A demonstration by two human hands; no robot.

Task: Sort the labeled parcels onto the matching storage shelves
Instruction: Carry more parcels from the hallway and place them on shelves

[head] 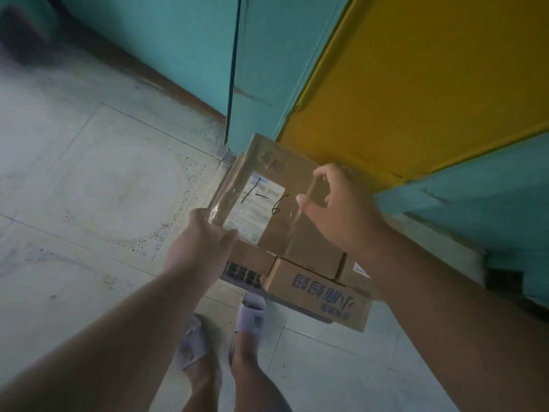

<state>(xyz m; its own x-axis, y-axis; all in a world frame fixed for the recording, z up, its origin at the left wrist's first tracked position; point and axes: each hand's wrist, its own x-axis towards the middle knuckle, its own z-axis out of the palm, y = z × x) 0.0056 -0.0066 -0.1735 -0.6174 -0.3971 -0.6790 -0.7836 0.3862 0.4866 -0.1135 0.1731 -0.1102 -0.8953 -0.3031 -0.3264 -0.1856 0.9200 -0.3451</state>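
Note:
A flat brown cardboard parcel (267, 176) with a white label marked "1-6" is held up in front of me, wrapped in clear tape. My left hand (202, 239) grips its near left corner, thumb on top. Curled over the parcel's right edge, my right hand (341, 212) pinches it with finger and thumb. Below it, more cardboard boxes (320, 289) with blue printing lie on the floor.
A teal wall with a dark vertical gap (231, 84) rises ahead, and a large yellow panel (430, 84) slants at the right with teal surfaces below it. Pale tiled floor (89, 188) spreads left. My feet in lilac slippers (251, 313) stand beside the boxes.

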